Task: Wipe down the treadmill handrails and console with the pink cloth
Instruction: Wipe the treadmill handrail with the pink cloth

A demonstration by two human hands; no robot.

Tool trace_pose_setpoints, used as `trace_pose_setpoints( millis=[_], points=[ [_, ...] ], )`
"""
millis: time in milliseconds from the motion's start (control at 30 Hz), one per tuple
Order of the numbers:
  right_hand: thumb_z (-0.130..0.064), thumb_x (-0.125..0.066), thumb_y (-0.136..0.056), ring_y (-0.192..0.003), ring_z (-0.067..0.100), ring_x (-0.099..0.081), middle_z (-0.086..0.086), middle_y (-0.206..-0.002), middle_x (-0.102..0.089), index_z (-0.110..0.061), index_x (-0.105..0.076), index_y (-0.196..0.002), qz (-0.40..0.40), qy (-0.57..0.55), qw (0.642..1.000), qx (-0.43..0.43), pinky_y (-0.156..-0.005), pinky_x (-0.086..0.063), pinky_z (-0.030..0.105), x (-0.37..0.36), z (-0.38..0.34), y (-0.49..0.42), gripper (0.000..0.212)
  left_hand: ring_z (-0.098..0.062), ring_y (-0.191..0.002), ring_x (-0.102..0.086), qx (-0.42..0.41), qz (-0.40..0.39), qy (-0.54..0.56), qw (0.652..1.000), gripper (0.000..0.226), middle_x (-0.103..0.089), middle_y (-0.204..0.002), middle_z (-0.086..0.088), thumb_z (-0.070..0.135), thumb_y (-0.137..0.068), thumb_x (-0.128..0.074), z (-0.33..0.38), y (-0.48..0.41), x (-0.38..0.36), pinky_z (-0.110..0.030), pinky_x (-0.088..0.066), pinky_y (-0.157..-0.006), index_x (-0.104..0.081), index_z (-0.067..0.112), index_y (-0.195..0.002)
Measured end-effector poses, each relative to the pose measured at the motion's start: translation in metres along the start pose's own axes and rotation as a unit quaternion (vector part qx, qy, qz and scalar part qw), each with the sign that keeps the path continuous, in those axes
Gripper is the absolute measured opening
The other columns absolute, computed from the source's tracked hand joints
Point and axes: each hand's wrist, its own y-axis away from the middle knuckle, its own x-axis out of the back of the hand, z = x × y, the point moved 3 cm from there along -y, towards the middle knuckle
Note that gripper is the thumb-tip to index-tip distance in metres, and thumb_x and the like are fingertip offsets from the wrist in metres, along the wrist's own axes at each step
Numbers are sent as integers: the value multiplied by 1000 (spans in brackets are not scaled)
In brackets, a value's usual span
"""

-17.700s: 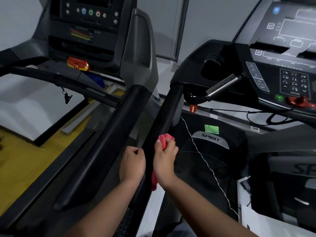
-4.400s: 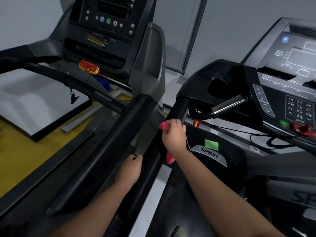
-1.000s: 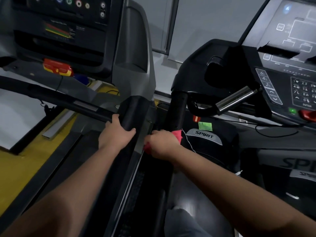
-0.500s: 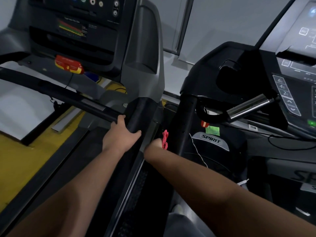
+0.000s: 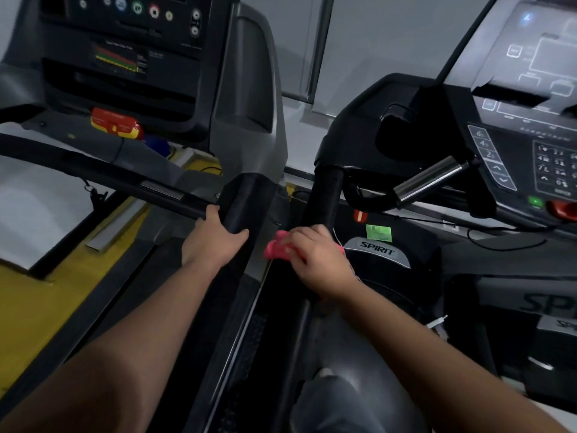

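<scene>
now the right hand (image 5: 315, 257) is coming back over the top of the black padded handrail of the spirit treadmill (image 5: 324, 198), fingers curling around the crumpled pink cloth (image 5: 276, 246) and pressing it to the rail. half a second ago only a sliver was showing beside it, so the wiping is likely continuing. the left hand (image 5: 212, 242) is still clasping the neighbouring machine's wide black rail (image 5: 243, 201). the grey keypad console (image 5: 530, 151) is probably still waiting.
</scene>
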Motion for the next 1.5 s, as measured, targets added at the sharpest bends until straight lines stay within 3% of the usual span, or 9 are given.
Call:
trace_pose_setpoints(
  millis=[333, 500, 633, 767, 933, 1067, 1200, 1300, 1500],
  points=[
    [-20, -41, -87, -92, 2, -39, 7, -103, -39, -15, -40, -96, 166, -207, 939, -219, -89, -29, 3, -6, 23, 55, 10, -29, -93, -60, -8, 4, 4, 1000, 73, -58, -118, -10, 53, -84, -59, -3, 0, -2, -33, -44, -63, -29, 18, -140],
    [-10, -43, -98, -64, -9, -44, -4, -80, -41, -20, -35, -81, 157, -345, 842, -383, -61, -37, 7, -16, 24, 66, 21, -31, -94, -59, -4, 3, 3, 1000, 72, -55, -121, -12, 53, -82, -61, -3, -3, -3, -35, -44, -65, -30, 19, -138],
    [-14, -45, -97, -75, 5, -45, -1, -88, -44, -13, -40, -93, 201, -402, 775, -444, -62, -36, 7, -16, 25, 53, 7, -32, -98, -58, -2, -4, -1, 1000, 71, -51, -126, -13, 52, -83, -61, -1, -4, -2, -34, -42, -67, -30, 18, -138],
    [-5, -56, -87, -83, -14, -47, -7, -96, -43, -24, -49, -82, 246, -313, 841, -365, -75, -35, 1, 2, 8, 41, 21, -32, -98, -57, -2, 2, -9, 1000, 69, -51, -126, -13, 51, -82, -61, -1, -4, -1, -34, -41, -66, -31, 18, -136],
    [-14, -63, -74, -89, 22, -54, 0, -99, -52, -16, -69, -86, 157, -74, 961, -215, -72, -48, 30, 4, -8, 27, 13, -31, -94, -58, 3, 2, -15, 1000, 69, -51, -124, -13, 53, -82, -60, -1, -7, -3, -34, -41, -64, -32, 19, -135],
    [-24, -55, -72, -85, 24, -53, 4, -96, -54, -16, -65, -80, 168, -52, 970, -168, -69, -46, 29, -4, -10, 32, 15, -27, -85, -55, 6, 5, -10, 1000, 68, -52, -123, -11, 54, -82, -60, -2, -6, -3, -33, -40, -61, -32, 20, -134],
    [-18, -50, -86, -101, 8, -49, -3, -97, -49, -20, -50, -80, 257, -351, 838, -328, -88, -41, 22, -17, 15, 47, 6, -29, -89, -57, 4, 9, -14, 1000, 69, -51, -125, -11, 55, -82, -60, -2, -6, -3, -34, -42, -62, -32, 19, -134],
    [-35, -44, -91, -92, 25, -55, 6, -88, -53, -19, -51, -78, 154, -547, 667, -482, -87, -46, 38, -51, 44, 50, 21, -27, -85, -54, 0, 9, -17, 1000, 69, -50, -126, -11, 55, -82, -59, -1, -6, -4, -33, -43, -62, -31, 19, -134],
    [-34, -45, -92, -65, 24, -65, 11, -74, -65, -7, -66, -81, 32, -689, 473, -548, -69, -56, 35, -70, 59, 39, 36, -24, -81, -51, 0, 13, -13, 1000, 66, -52, -120, -10, 54, -81, -60, 0, -6, -3, -33, -41, -60, -33, 20, -131]
  ],
)
